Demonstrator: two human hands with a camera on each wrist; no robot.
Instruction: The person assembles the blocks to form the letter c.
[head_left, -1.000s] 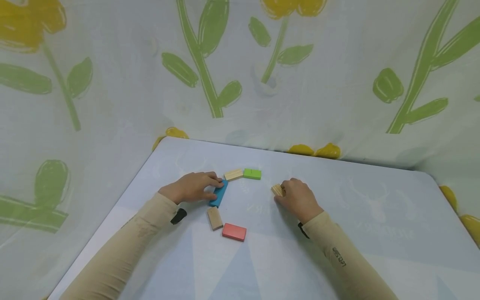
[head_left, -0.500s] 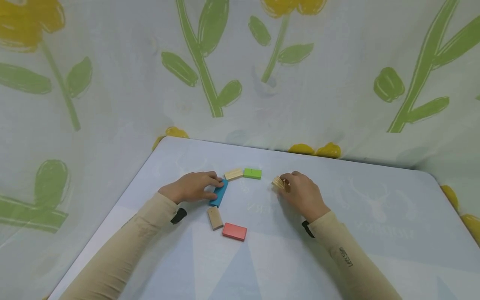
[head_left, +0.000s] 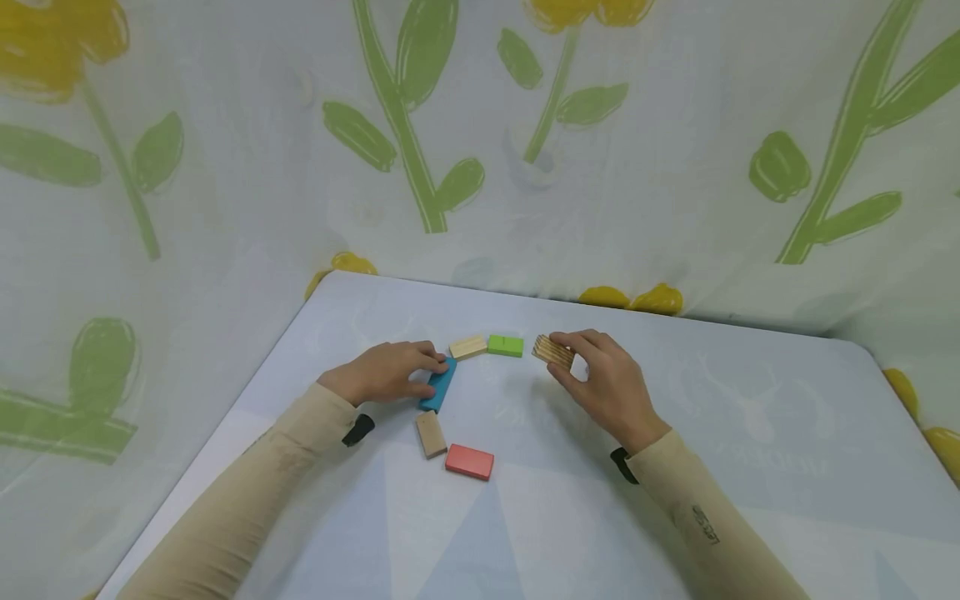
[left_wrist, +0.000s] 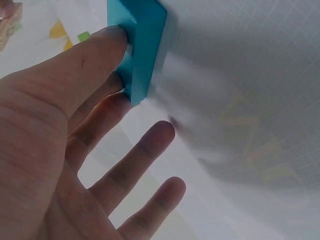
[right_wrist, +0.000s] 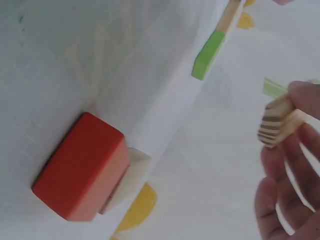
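Note:
My left hand [head_left: 382, 372] pinches the blue block [head_left: 444, 385], which lies on the table; thumb and fingers meet its two sides in the left wrist view, while two other fingers stay extended. Held between thumb and fingertips of my right hand [head_left: 617, 387] is a wooden block [head_left: 553, 352] with dark grain stripes, raised off the table. It hangs just right of the green block [head_left: 506, 346]. A pale wooden block [head_left: 468, 347] lies end to end with the green one. Below the blue block sit a tan wooden block [head_left: 431, 435] and a red block [head_left: 469, 462].
The blocks form an open curve on the white table [head_left: 750, 400], whose surface has faint printed patterns. A white curtain [head_left: 637, 183] with green and yellow flowers hangs behind the table's far edge and along the left side.
My right hand has lifted the striped wooden block and brought it up toward the green block, tilting it. The left hand and the blocks on the table have stayed in place.

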